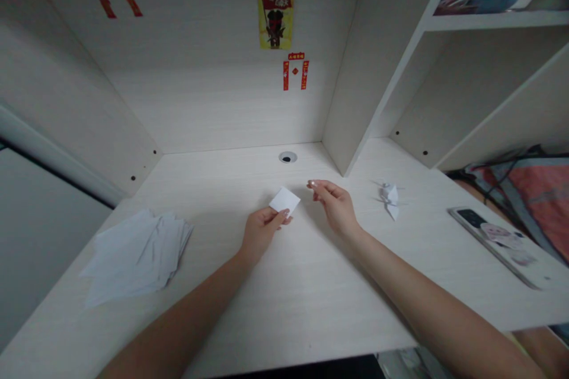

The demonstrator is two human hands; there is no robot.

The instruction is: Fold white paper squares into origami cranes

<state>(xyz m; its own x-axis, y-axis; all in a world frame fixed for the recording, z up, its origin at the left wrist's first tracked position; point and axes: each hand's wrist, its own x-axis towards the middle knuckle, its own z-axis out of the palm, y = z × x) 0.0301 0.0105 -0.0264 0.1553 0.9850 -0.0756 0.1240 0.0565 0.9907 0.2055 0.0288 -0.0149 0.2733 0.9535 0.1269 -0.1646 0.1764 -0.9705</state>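
Note:
Near the middle of the desk, my left hand (262, 230) pinches a small folded square of white paper (283, 200) between thumb and fingers. The paper is tilted, one corner pointing away from me. Just to its right, apart from it, is my right hand (335, 204), thumb and fingertips drawn together in a pinch with nothing visible between them. Farther right lie small folded white paper figures (391, 198), close together on the desktop. A loose, uneven pile of white paper sheets (137, 254) rests to the left of my left hand.
A phone in a light case (502, 243) lies on the desk (275, 308) at the right. Behind my hands is a round cable hole (288, 157). An upright panel (355, 100) stands beyond my right hand. A red and grey cloth item (528, 195) sits at the far right.

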